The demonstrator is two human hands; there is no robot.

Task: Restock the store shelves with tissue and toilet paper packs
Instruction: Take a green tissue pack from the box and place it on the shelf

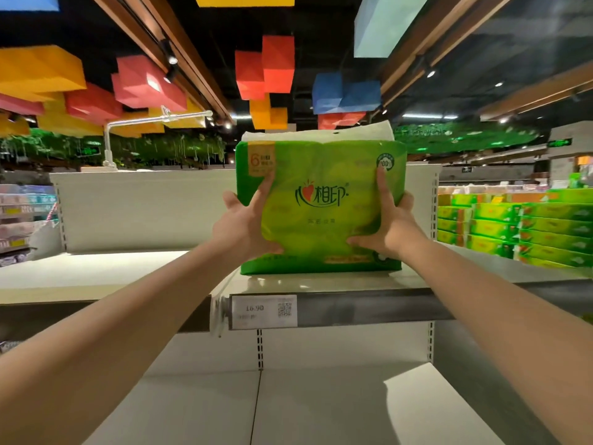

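- The top shelf point(337, 282) is the landmark: a pale board with a grey front rail, bare to the left of the pack, with a white back panel behind it.
- Well off to the right of the shelf, past its end, stacks of green packs point(526, 226) fill a neighbouring display.
- The green tissue pack point(321, 203) stands upright on the shelf, near its front edge, its printed face toward the person and its white top flap sticking up.
- The left hand point(244, 223) holds the pack's left side, fingers spread flat on the front face and thumb low near the bottom corner.
- The right hand point(390, 226) holds the right side the same way, fingers spread on the wrap, one reaching up toward the round badge; both hands clasp the pack between them.
- A price label point(263, 311) sits in the rail just below the pack's left part.
- Risk, as I judge it: the pack sits close to the front edge, so letting go before sliding it back could let it tip forward off the shelf.
- The soft, slick wrap could slip from a loose hold or crumple under a hard squeeze.
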